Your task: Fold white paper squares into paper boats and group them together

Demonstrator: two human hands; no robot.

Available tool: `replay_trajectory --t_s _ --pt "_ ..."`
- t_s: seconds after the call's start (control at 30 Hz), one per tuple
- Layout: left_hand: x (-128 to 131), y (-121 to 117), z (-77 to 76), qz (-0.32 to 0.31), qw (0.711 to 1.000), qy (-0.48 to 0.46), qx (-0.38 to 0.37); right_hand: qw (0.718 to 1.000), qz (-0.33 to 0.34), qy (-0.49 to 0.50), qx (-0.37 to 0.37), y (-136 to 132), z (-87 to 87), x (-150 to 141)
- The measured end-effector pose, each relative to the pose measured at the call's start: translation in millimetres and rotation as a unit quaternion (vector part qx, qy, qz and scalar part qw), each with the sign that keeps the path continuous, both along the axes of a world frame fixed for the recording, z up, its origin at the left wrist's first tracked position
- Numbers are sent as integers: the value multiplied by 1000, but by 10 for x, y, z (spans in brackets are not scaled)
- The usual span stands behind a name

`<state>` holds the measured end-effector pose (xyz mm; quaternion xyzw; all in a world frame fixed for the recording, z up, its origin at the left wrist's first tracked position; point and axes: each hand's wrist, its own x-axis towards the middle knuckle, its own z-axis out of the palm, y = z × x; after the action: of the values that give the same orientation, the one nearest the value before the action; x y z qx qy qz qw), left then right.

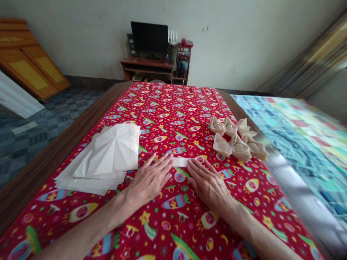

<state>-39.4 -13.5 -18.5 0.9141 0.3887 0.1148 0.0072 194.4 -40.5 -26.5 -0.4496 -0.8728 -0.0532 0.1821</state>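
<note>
A narrow folded strip of white paper lies flat on the red patterned tablecloth. My left hand presses on its left end with the fingers stretched out. On the strip's right end rest the extended fingers of my right hand; both ends are hidden under the fingertips. To the left is a loose stack of creased white paper sheets, the top one marked with radiating folds. Several folded paper shapes with pointed tips stand grouped in two rows to the right.
Dark wooden table edges show beside the cloth. A bed with a checked cover adjoins the right side. Beyond the table's far end, a small desk carries a monitor, speakers and a red telephone. A wooden cabinet stands at left.
</note>
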Motion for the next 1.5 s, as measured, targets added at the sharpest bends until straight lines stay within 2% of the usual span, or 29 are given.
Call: replay_trajectory --t_s 0.17,0.37,0.47,0.57,0.67,0.77,0.83,0.9,0.97,1.0,1.1,1.17,1.33,1.5 --pt "-84 10 -9 17 1000 -22 3 998 -25 41 29 20 10 33" --pt "-25 262 -162 9 987 -157 24 992 -49 119 -10 222 28 21" --pt "21 374 -195 -7 984 -178 18 991 -63 113 -15 313 37 -2" --pt "43 431 -187 -2 982 -190 -2 987 -53 147 -43 345 49 -24" --pt "60 451 -175 42 974 -221 -4 980 -50 191 -39 327 57 -38" --pt "102 415 -167 115 946 -304 -13 981 -67 180 6 284 66 -58" --pt "154 352 -138 133 914 -379 -61 984 -74 161 37 247 73 -92" --pt "219 273 -75 127 886 -420 -149 986 -69 140 56 202 78 -147" --pt "281 207 8 135 876 -389 -251 989 -53 123 60 147 86 -214" --pt "306 186 46 141 873 -377 -274 991 -43 118 54 117 93 -245" --pt "344 171 110 154 888 -335 -274 991 -9 131 1 33 131 -308" --pt "345 179 112 157 897 -318 -264 985 -8 169 -46 3 166 -322" --pt "350 168 80 119 914 -335 -197 946 -91 281 -136 68 206 -346" --pt "379 175 1 92 927 -335 -138 915 -140 315 -208 199 101 -374"
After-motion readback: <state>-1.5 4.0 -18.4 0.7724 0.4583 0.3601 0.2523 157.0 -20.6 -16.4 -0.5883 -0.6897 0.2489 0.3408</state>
